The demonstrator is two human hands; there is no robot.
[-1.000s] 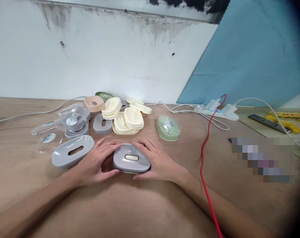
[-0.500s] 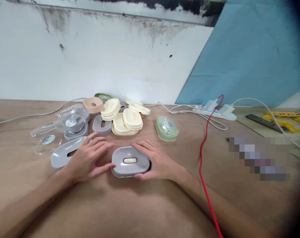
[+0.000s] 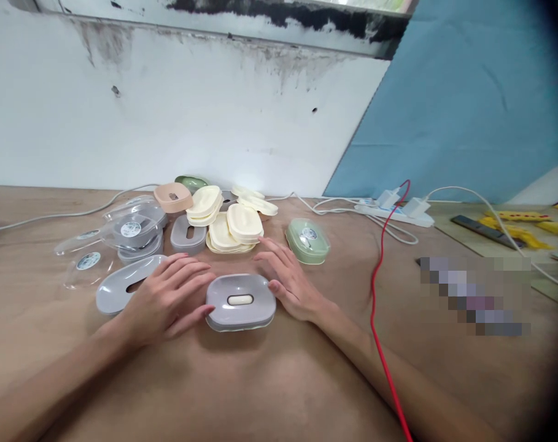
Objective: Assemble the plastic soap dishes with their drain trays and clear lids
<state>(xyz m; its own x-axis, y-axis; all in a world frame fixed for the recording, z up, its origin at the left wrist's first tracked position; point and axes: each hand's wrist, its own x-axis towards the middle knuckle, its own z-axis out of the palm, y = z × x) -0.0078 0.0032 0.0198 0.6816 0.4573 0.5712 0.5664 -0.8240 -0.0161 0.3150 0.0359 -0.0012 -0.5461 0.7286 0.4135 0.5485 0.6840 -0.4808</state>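
Observation:
A grey soap dish (image 3: 240, 314) with a cream piece showing in its slot sits on the table in front of me. My left hand (image 3: 170, 298) is open at its left side, the thumb tip at the dish's edge. My right hand (image 3: 290, 282) is open beyond the dish's right end, fingers spread toward the cream trays, gripping nothing. Behind my left wrist lies a loose grey slotted tray (image 3: 117, 288), partly covered by that hand. Stacked cream trays (image 3: 245, 222) lie just behind the dish. A green lidded soap dish (image 3: 307, 242) stands beyond my right hand.
Clear lids with round labels (image 3: 89, 261) and grey dishes (image 3: 143, 248) are heaped at left. A peach tray (image 3: 173, 197) lies behind them. A red cable (image 3: 377, 331) crosses the table at right, from a white power strip (image 3: 393, 212). Yellow tools (image 3: 513, 227) lie farther right.
My right hand has let go of the grey soap dish and moved up and right, toward the cream trays. My left hand stays at the dish's left side, its fingers drawn closer together.

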